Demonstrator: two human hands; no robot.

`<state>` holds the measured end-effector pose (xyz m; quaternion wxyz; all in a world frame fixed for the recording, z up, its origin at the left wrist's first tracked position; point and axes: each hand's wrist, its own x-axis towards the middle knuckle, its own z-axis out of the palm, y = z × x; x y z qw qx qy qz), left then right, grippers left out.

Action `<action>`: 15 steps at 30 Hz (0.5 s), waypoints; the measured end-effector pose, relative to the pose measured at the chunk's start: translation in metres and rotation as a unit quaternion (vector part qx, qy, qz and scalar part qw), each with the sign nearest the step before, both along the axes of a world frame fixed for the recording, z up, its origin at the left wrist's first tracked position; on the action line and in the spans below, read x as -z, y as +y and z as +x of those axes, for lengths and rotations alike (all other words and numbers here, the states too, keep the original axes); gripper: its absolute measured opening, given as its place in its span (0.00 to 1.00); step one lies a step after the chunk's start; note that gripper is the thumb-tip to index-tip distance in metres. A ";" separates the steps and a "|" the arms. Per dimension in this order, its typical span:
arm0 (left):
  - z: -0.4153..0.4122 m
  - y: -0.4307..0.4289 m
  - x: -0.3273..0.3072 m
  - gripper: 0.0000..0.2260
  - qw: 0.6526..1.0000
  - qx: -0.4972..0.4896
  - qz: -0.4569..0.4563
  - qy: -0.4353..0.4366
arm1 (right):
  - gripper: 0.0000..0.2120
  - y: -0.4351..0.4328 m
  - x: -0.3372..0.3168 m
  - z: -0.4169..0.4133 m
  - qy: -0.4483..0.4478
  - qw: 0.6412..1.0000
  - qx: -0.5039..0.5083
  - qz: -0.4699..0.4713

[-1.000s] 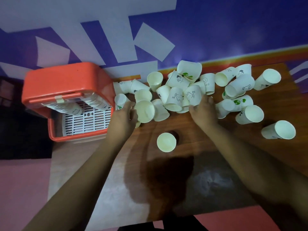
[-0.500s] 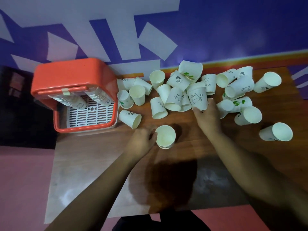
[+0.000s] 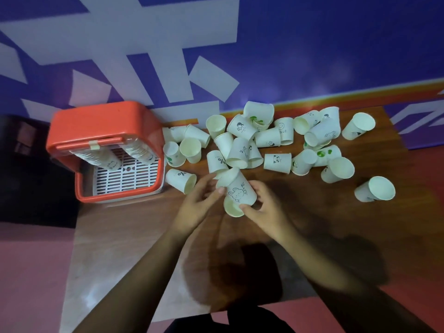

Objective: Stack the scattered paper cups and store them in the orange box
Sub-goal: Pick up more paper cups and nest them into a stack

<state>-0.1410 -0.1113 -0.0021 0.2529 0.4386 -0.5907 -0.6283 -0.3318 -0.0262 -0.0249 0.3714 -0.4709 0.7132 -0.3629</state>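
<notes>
Several white paper cups lie scattered along the far side of the brown table. Near the table's middle, my right hand holds a cup with a bunny drawing, tilted bottom-up over a second cup whose open mouth faces me. My left hand grips that lower cup from the left, thumb touching the bunny cup. The orange box stands open at the left with two stacks of cups lying inside on a white grate.
A lone cup lies at the right, apart from the pile. One cup lies on its side right beside the box. A blue and white wall backs the table. Pink floor shows at the left and below.
My right hand has lifted the bunny cup out of the pile and brought it toward me. My left hand has picked up the upright cup, and both cups now meet at the middle.
</notes>
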 end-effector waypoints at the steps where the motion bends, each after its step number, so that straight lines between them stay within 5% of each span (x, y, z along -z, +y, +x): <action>1: -0.001 0.000 -0.001 0.19 1.000 0.016 -0.002 0.014 | 0.27 -0.001 0.000 0.001 0.002 1.000 -0.005 0.007; 15: -0.006 0.002 0.031 0.28 0.998 0.042 -0.003 -0.044 | 0.37 0.003 0.016 0.006 0.012 0.998 -0.048 0.027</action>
